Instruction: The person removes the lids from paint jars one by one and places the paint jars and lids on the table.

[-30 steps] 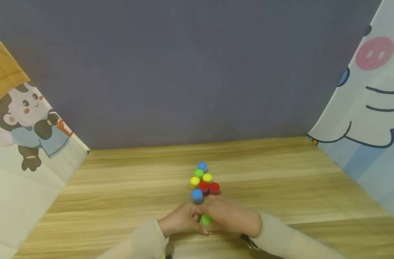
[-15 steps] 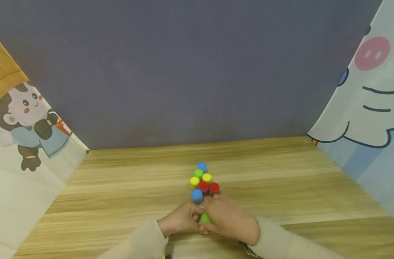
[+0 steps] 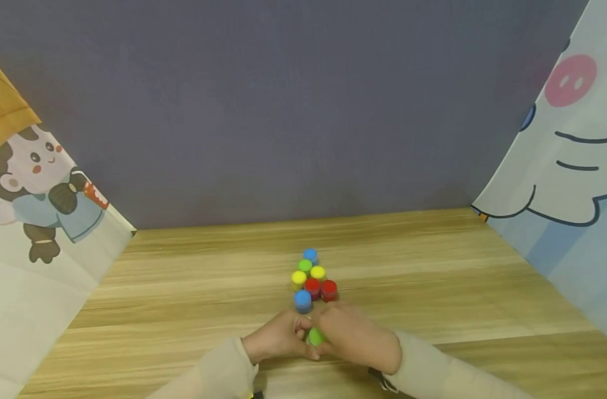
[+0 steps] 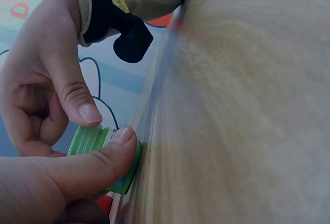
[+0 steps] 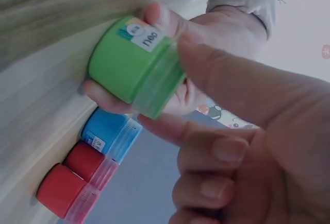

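A green paint jar [image 3: 316,336] with a clear-sided green lid [image 5: 160,80] stands upright at the near middle of the table. My left hand [image 3: 282,336] grips its lower body, thumb on the near side and a finger opposite, as the right wrist view shows. Above it, my right hand [image 3: 359,339] pinches the lid between thumb and forefinger, its other fingers curled in. In the left wrist view the left thumb [image 4: 98,167] lies along the jar's label and the right thumb [image 4: 85,105] rests on the lid.
Just beyond the hands is a blue jar [image 3: 303,301]. Behind it cluster two red jars [image 3: 312,288], two yellow jars [image 3: 299,280], a green jar [image 3: 305,267] and another blue jar [image 3: 310,256]. A dark grey panel [image 3: 303,111] closes off the back of the wooden table [image 3: 183,282].
My right hand has turned a little over the green jar's lid, its fingers drawing in from their farther reach. The left hand keeps its grip in place. The other jars stay put.
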{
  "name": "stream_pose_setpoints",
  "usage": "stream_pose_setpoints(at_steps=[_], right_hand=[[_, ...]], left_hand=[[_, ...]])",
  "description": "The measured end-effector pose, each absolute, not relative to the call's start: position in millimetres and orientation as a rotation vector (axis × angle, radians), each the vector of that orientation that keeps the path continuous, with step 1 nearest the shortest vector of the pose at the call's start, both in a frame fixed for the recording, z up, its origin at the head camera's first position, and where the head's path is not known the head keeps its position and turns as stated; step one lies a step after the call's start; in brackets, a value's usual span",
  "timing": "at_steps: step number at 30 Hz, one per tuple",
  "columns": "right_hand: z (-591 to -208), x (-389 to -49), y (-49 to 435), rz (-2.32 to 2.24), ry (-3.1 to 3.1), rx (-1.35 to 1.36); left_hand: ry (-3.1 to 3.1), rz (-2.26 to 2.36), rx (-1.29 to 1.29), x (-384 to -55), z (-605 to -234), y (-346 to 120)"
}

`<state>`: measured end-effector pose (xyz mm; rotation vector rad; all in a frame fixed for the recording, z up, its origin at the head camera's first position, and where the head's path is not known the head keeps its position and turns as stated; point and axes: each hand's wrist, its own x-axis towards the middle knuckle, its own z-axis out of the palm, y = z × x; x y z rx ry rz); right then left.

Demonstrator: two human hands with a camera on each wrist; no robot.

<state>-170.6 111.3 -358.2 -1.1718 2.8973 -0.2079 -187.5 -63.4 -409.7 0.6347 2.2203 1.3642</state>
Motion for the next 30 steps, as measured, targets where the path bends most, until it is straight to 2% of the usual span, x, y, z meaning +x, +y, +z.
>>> stream_pose_setpoints(at_steps=[14,24,30], right_hand=[[-351.2,-171.8,114.8,-0.222,2.778,-1.383],[-354.2,-170.5,112.2,-0.404,2.883,-1.148],[-358.3,-168.8,113.8,-0.345,2.978,-1.123]], left_hand=[[2.206,1.353,0.624,-187.9,-410.3,-64.3],[2.225,1.358,0.637,-189.7,-412.1,-63.3],[2.216,1.370,0.618,-189.9,-413.1,-63.5]])
